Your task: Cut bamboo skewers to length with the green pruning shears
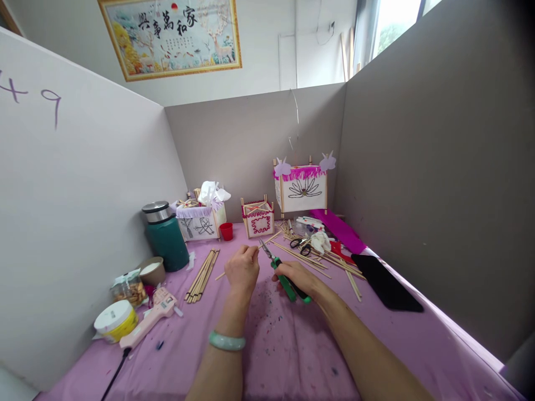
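now the left hand pinches a wooden stick, the right hand grips green scissors

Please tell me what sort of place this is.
Probably a partitioned craft workstation: a pink glue gun, bundled wooden sticks and a stick-framed paper lantern lie about, with green-handled scissors in the right hand.

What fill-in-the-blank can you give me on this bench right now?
The left hand wears a pale green ____ on its wrist.
The right hand grips shears with ____ handles.
The glue gun near the left hand is ____.
The small cup beyond the left hand is ____.
Missing words: bangle, green, pink, red.
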{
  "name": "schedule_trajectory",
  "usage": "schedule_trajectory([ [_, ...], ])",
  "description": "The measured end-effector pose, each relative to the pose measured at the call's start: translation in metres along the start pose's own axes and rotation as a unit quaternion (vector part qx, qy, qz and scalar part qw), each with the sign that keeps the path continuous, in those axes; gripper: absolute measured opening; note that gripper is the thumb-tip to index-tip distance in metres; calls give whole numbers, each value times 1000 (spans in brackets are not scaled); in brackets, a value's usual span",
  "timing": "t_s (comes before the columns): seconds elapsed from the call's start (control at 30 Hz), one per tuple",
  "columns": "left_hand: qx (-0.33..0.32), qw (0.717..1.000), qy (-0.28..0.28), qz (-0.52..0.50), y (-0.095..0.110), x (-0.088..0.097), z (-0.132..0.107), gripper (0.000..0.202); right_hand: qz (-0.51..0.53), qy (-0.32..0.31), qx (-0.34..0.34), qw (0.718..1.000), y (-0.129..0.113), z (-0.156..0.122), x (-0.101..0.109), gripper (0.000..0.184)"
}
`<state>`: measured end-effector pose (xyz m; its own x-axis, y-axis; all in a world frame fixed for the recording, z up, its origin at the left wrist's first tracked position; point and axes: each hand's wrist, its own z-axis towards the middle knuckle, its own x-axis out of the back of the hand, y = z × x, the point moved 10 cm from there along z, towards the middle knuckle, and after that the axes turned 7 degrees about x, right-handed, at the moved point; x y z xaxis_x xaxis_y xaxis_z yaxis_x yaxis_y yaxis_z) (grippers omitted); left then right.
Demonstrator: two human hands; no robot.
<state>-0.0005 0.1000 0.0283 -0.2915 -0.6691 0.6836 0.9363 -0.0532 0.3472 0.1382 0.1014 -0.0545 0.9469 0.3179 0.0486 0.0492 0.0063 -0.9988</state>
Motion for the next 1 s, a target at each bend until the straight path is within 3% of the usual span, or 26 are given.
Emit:
schedule_trajectory([
  [0.83, -30, 1000, 9, 0, 10, 1, -1, 25, -67, 17, 2, 998, -9, -4, -1, 11],
  [1.0, -28, 1000, -3, 3, 9, 1, -1, 24, -90, 10, 35, 995, -15, -2, -4, 20],
])
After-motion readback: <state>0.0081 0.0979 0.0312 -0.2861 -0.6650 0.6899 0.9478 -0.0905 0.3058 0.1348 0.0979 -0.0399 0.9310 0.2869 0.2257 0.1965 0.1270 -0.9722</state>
